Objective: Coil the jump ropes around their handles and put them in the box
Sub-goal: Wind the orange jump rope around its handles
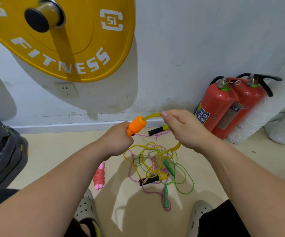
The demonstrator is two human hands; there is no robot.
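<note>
While a coiled pink rope point(99, 176) lies on the floor at 7 o'clock, the left hand point(119, 138) wraps its fingers round a bulbous orange handle point(136, 125); at 3 o'clock the right hand point(184, 129) pinches its glossy yellow rope point(152, 115), lost below in a tangle point(152, 171).

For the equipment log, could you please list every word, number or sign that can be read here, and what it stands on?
"FITNESS": white letters on the yellow weight plate.
"51", as it reads here, perhaps a turned-over 15: inside the white square emblem on that plate.
Fire extinguisher labels: pictograms and Chinese characters, too small and blurred to read.
</note>
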